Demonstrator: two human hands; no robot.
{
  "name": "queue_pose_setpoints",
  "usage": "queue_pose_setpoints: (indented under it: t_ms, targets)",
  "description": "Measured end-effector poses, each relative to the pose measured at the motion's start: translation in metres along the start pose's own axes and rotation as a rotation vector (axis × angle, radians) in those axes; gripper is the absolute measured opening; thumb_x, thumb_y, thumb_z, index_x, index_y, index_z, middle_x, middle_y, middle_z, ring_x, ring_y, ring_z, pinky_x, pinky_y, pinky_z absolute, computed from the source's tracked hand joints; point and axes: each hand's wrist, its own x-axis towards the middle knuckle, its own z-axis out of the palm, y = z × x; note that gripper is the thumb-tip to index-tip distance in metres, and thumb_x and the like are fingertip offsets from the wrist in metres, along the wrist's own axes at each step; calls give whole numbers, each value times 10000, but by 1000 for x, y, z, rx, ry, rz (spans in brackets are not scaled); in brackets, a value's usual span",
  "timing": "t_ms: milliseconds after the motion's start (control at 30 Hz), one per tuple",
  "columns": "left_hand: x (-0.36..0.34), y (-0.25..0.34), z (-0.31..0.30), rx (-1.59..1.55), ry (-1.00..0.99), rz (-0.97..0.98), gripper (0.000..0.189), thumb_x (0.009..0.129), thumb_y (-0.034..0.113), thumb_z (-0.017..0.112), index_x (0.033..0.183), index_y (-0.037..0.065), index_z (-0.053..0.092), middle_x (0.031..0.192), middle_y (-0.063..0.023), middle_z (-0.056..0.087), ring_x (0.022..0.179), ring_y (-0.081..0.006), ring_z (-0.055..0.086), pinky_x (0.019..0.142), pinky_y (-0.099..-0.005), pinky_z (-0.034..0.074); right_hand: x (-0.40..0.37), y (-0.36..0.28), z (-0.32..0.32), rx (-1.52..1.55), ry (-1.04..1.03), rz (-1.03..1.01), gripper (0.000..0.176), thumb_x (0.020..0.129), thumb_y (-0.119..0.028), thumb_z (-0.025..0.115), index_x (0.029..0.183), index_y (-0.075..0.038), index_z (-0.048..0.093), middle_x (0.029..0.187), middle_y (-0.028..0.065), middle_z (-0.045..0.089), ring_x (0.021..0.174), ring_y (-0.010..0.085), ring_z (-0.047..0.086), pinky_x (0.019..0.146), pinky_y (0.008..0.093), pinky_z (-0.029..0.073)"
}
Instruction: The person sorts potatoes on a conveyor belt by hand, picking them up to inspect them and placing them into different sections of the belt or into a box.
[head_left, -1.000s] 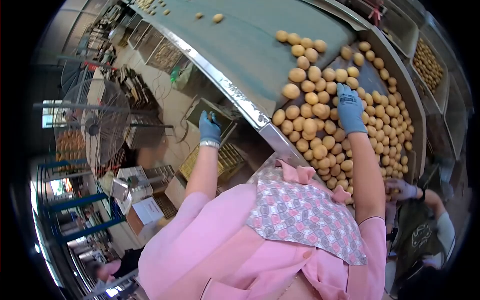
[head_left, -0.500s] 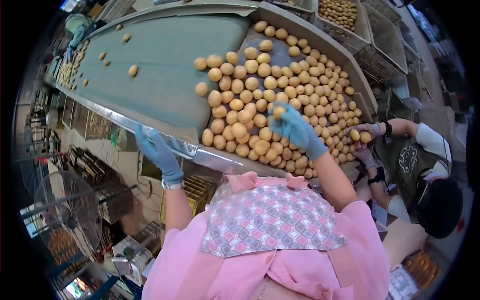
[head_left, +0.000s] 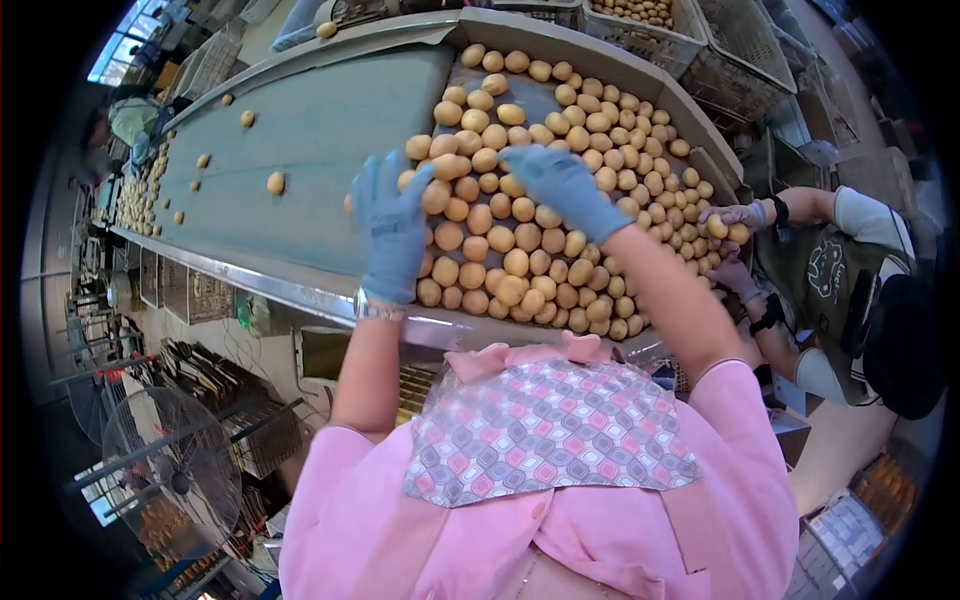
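My left hand (head_left: 391, 225), in a blue glove, is over the left edge of the pile of round yellow-brown produce (head_left: 516, 262), palm down with its fingers spread. Part of a round piece shows beside its fingers. My right hand (head_left: 565, 185), also gloved in blue, reaches into the upper middle of the pile with bent fingers at a piece; its fingertips partly hide what they touch. The pile lies at the end of a green conveyor belt (head_left: 300, 150), where a few loose pieces lie scattered.
A co-worker's gloved hands (head_left: 735, 215) hold pieces at the pile's right end. Plastic crates (head_left: 735, 75) stand beyond the far wall. The metal rim (head_left: 270, 285) runs along the near side. A large fan (head_left: 172, 455) stands at the lower left.
My left hand has moved right, from the near rim to over the pile's left edge. My right hand has shifted slightly left and up. The view has shifted a little.
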Motion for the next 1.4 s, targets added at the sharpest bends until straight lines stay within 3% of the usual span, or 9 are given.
queue_pose_setpoints:
  t_ms: [100, 300, 600, 800, 967, 1067, 1167, 1233, 1400]
  targets:
    - [-29, 10, -1, -102, 134, -145, 373, 947, 52, 618, 1307, 114, 690, 1452, -176, 559, 1352, -424, 483, 1153, -544, 366, 1, -39, 100, -214, 132, -22, 176, 966, -159, 617, 1127, -162, 688, 1045, 86, 732, 985, 252, 726, 791, 412, 592]
    - [-78, 39, -25, -136, 54, -120, 353, 947, 37, 628, 1292, 68, 696, 1395, -196, 615, 1331, -432, 537, 1117, -517, 428, 8, -19, 75, 162, 154, 28, 382, 946, -309, 726, 1251, -94, 641, 1021, 114, 692, 891, 234, 707, 730, 391, 570]
    - [-96, 34, -20, -264, 103, -158, 337, 961, 8, 613, 1283, 48, 704, 1346, -155, 678, 1306, -403, 591, 1083, -503, 460, -53, 127, -33, 681, 264, -146, 390, 1059, -188, 574, 1424, -51, 580, 1355, 126, 646, 1187, 215, 648, 1024, 368, 523]
    - [-101, 33, -19, -330, 118, -218, 318, 996, 29, 585, 1293, 33, 698, 1354, -161, 673, 1302, -390, 596, 1098, -490, 452, -80, 66, 8, 685, 325, -29, 430, 1037, -260, 634, 1426, -85, 588, 1478, 78, 587, 1319, 244, 586, 1178, 424, 428]
    - [-92, 29, -23, -352, 148, -192, 333, 998, 6, 560, 1304, 20, 689, 1348, -173, 670, 1293, -379, 600, 1092, -471, 454, -88, 72, 48, -185, 0, -284, 604, 991, -367, 668, 1545, -185, 510, 1563, 113, 519, 1479, 353, 433, 1248, 496, 340]
    - [-94, 32, -25, -376, 192, -266, 351, 1002, -14, 526, 1317, 7, 681, 1358, -176, 662, 1287, -368, 605, 1102, -453, 452, -79, 49, 62, -111, 489, 27, 554, 930, -312, 709, 1441, -139, 585, 1495, 133, 554, 1398, 346, 488, 1169, 502, 396]
    - [-99, 33, -22, -425, 234, -314, 363, 1005, -31, 505, 1327, -3, 670, 1367, -177, 657, 1290, -362, 604, 1107, -447, 451, -84, 3, 43, -57, 50, -318, 477, 939, -264, 681, 1392, -134, 610, 1391, 189, 585, 1298, 329, 556, 1070, 513, 435]
    - [-94, 32, -19, -411, 225, -285, 357, 1003, -24, 509, 1323, -10, 668, 1358, -183, 660, 1289, -370, 601, 1102, -456, 451, -79, 18, 72, -137, 289, -548, 417, 916, -269, 681, 1314, -150, 639, 1342, 148, 601, 1245, 304, 573, 1015, 484, 452]
    - [-78, 34, -21, -350, 165, -196, 343, 1001, 11, 531, 1314, -17, 669, 1330, -192, 668, 1282, -388, 596, 1093, -474, 451, -44, -3, 92, -162, 334, -669, 480, 947, -337, 657, 1399, -190, 592, 1472, 151, 519, 1319, 323, 527, 1120, 494, 396]
